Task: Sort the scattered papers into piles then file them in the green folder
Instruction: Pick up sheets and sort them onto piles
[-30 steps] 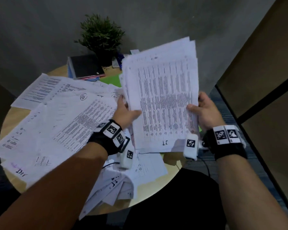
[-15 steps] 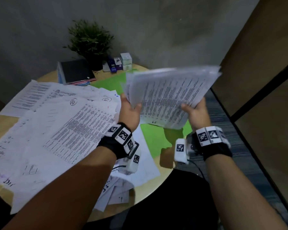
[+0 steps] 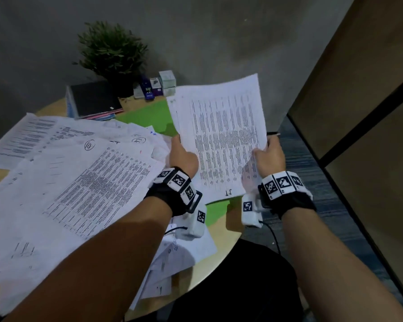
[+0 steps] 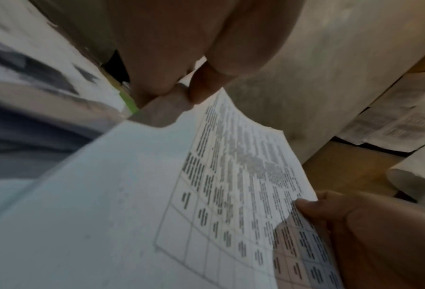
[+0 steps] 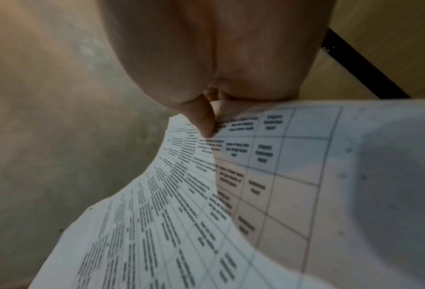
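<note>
From the head view we hold a stack of printed sheets above the right side of the round table; our left hand pinches its left edge and our right hand its right edge, thumbs on top; the green folder lies open beneath, partly covered, and loose papers sprawl across the left of the table; a plant and notebooks sit at the far edge.

From the left wrist, fingers curl onto the stack's edge; the view is blurred.

From the right wrist, the thumb presses the top sheet, which bows between our hands.

We judge the risk plain; the sagging stack could fan or slide from these edge grips, spilling into the unsorted papers.
</note>
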